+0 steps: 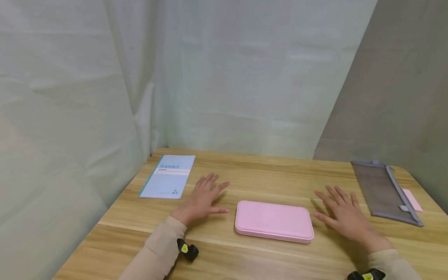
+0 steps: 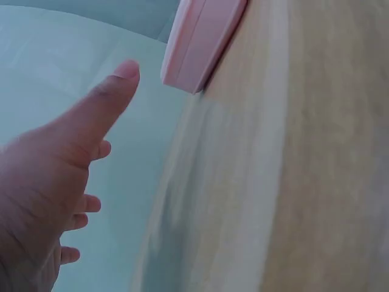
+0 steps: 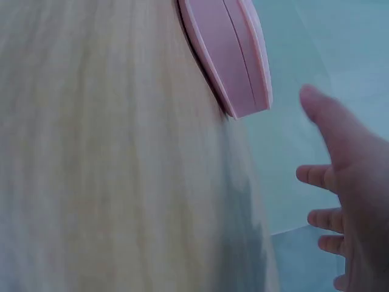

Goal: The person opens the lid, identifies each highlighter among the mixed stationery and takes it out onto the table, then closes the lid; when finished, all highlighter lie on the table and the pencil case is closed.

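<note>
A pink rectangular case (image 1: 274, 221) with rounded corners lies flat on the wooden table, its lid down. To its left my left hand (image 1: 202, 199) hovers with fingers spread, holding nothing. My right hand (image 1: 344, 216) is off the case's right end, fingers likewise spread and free of any object. Both wrist views show a gap between the thumb and the case: the left wrist view has the case's end (image 2: 203, 45) beyond the thumb, and the right wrist view has its other end (image 3: 234, 55) with a seam along the side.
A light blue notebook (image 1: 168, 177) marked "Gambit" lies at the table's back left. At the right lies a grey mesh zip pouch (image 1: 383, 192), with a pink card (image 1: 413, 200) showing beside its edge. Pale curtains (image 1: 245, 77) hang behind the wooden table (image 1: 217, 256).
</note>
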{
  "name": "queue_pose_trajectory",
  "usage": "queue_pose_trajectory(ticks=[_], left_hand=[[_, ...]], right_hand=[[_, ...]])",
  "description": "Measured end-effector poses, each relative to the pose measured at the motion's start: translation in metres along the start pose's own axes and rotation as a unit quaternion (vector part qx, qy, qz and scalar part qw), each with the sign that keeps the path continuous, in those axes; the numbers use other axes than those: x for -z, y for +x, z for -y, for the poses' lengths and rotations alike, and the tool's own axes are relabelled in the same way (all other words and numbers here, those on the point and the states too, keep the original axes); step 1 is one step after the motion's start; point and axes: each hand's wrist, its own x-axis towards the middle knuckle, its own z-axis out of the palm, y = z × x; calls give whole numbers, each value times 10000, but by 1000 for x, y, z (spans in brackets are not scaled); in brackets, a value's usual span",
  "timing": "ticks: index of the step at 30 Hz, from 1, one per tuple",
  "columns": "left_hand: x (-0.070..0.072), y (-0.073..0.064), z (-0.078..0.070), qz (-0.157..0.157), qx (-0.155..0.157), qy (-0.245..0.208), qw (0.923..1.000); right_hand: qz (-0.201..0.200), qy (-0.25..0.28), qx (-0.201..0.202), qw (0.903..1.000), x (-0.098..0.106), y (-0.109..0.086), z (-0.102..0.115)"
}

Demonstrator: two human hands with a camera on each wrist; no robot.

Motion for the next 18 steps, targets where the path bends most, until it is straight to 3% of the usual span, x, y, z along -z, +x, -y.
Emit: queue_pose_trajectory(ticks=[11, 18], left_hand=[[6, 7, -6, -432, -84, -822, 9956], [12, 10, -13, -130, -123, -1416, 9898]], right_hand=[[-397, 254, 756, 9960, 18, 6, 20], [-363, 305, 1140, 9923, 24, 10, 41]])
